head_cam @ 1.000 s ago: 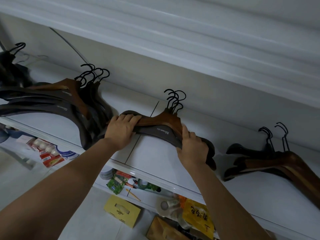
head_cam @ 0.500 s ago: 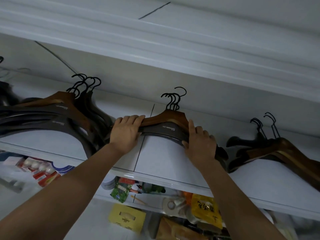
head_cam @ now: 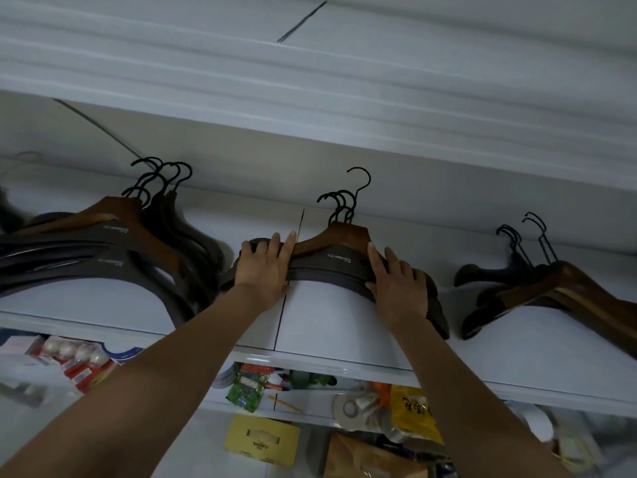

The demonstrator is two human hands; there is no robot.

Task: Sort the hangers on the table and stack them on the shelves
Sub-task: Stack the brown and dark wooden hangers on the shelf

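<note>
**Both hands have slid inward on the middle stack**

Since the earlier frame the two hands have come closer to the neck of the middle stack [head_cam: 336, 258]. The stack itself now sits straighter on the shelf [head_cam: 327, 326], with its layers more even.

The stack lies in the centre of the frame. Its long axis runs left to right along the shelf, and its hooks [head_cam: 343, 205] point to the upper part of the frame, toward the back wall.

The left hand [head_cam: 265, 270] rests on the left arm of the stack and the right hand [head_cam: 396, 281] on the right arm, one at each side of the neck. The fingers [head_cam: 275, 246] of the left hand lie nearly straight across the top hanger. The fingers [head_cam: 375, 260] of the right hand are spread flat on it in the same way. Both hands press and do not wrap around the wood.

One hook stands higher and more to the right than the other three, so I judge the top hanger is not yet fully in line. The right hand is nearer to that hook, so a small push from the right side would probably fix it.

The left pile [head_cam: 103, 243] almost touches the left end of the stack, and a push to the left could make them tangle. The right pile [head_cam: 551, 291] lies just beside the right end but apart from it.
</note>
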